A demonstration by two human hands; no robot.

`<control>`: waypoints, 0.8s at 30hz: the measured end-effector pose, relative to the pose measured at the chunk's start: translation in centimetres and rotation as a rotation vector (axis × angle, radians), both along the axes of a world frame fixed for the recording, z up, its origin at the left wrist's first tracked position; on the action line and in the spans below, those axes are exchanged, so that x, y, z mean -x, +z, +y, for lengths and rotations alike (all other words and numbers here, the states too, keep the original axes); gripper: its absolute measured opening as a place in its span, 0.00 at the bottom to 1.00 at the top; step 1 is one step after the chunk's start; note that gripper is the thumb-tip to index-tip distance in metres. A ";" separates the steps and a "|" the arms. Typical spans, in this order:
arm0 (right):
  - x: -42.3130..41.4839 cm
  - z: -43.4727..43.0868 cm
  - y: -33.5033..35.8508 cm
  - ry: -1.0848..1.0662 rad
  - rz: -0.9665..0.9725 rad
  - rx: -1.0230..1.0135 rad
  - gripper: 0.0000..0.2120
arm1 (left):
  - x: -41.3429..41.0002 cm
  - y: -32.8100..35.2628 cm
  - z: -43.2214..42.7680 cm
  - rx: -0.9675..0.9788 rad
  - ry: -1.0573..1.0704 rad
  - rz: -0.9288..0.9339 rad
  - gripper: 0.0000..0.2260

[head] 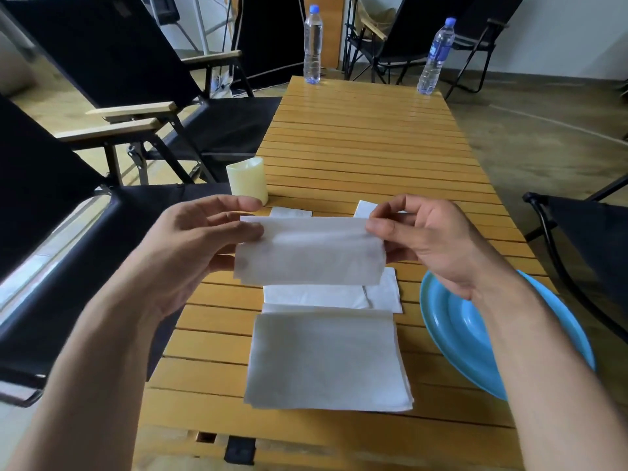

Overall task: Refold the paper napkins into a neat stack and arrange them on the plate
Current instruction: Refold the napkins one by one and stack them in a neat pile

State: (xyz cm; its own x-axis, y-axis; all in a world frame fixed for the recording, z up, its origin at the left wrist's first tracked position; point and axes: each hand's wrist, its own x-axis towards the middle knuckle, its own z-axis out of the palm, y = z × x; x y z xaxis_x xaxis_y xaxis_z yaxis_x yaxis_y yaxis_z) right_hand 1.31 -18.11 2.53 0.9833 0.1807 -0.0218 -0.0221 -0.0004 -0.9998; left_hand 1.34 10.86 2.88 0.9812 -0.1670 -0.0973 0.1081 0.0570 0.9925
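Note:
A white paper napkin, folded into a long strip, hangs in the air above the wooden slat table. My left hand pinches its left end and my right hand pinches its right end. Below it on the table lie a flat folded napkin and, nearer me, a larger stack of napkins. Two more napkin pieces peek out behind the held one. The blue plate sits at the table's right edge, partly under my right forearm, with nothing visible on it.
A cream candle stands at the table's left edge just beyond my left hand. Two water bottles stand at the far end. Black folding chairs flank the table on the left and right.

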 end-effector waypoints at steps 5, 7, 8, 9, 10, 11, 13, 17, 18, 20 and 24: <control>2.0 -1.9 2.0 0.354 0.204 0.125 0.09 | 0.9 0.9 2.3 -0.154 -0.395 0.149 0.14; 2.6 -2.3 1.9 0.464 0.283 0.277 0.11 | 1.4 0.5 2.2 -0.268 -0.502 0.193 0.13; 2.8 -2.2 1.7 0.500 0.309 0.362 0.13 | 1.7 0.3 1.9 -0.327 -0.530 0.211 0.12; 3.0 -2.2 1.5 0.524 0.329 0.431 0.13 | 2.0 0.0 1.7 -0.380 -0.548 0.226 0.12; 3.1 -2.1 1.4 0.542 0.343 0.479 0.13 | 2.2 -0.2 1.4 -0.424 -0.558 0.240 0.11; 3.1 -2.1 1.3 0.557 0.357 0.508 0.13 | 2.3 -0.4 1.1 -0.452 -0.569 0.256 0.11; 3.2 -2.0 1.2 0.576 0.375 0.531 0.14 | 2.5 -0.6 0.7 -0.481 -0.583 0.288 0.11; 3.0 -1.7 0.8 0.504 0.362 0.585 0.16 | 2.7 -0.9 0.3 -0.565 -0.502 0.269 0.09; 2.9 -1.6 0.6 0.485 0.363 0.603 0.16 | 2.6 -0.9 0.2 -0.586 -0.476 0.263 0.09; 2.9 -1.5 0.3 0.460 0.370 0.629 0.17 | 2.5 -0.9 0.1 -0.626 -0.438 0.245 0.08; 2.7 -1.5 0.2 0.420 0.376 0.697 0.19 | 2.4 -1.0 -0.2 -0.714 -0.409 0.238 0.13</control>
